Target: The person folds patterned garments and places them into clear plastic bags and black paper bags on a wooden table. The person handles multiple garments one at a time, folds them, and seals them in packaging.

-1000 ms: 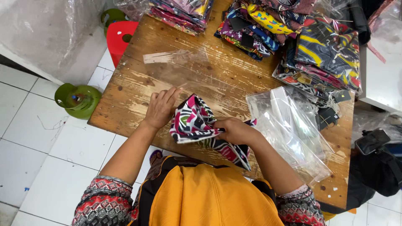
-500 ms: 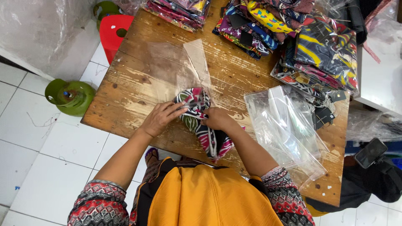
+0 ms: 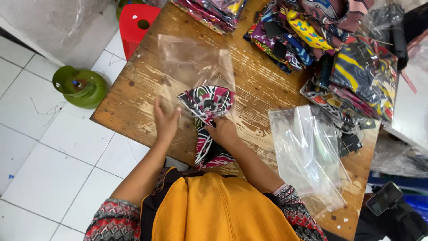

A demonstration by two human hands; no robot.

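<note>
A folded patterned cloth (image 3: 206,103) in pink, black and white lies on the worn wooden table (image 3: 133,96), its lower part hanging toward my lap. My right hand (image 3: 223,131) grips the cloth from below. The cloth's top end sits at the mouth of a clear plastic bag (image 3: 191,62) spread flat on the table. My left hand (image 3: 166,119) rests on the bag's near left edge, fingers together and pressing it down.
Stacks of bagged patterned cloths (image 3: 321,40) fill the table's far right. A pile of clear bags (image 3: 307,151) lies at the right. A red stool (image 3: 138,22) and green gas cylinder (image 3: 80,85) stand on the white tiled floor at left. A phone (image 3: 384,198) lies low right.
The cloth was folded smaller and pushed up toward the clear bag. My left hand left the cloth and moved onto the bag's edge. The view shifted closer.
</note>
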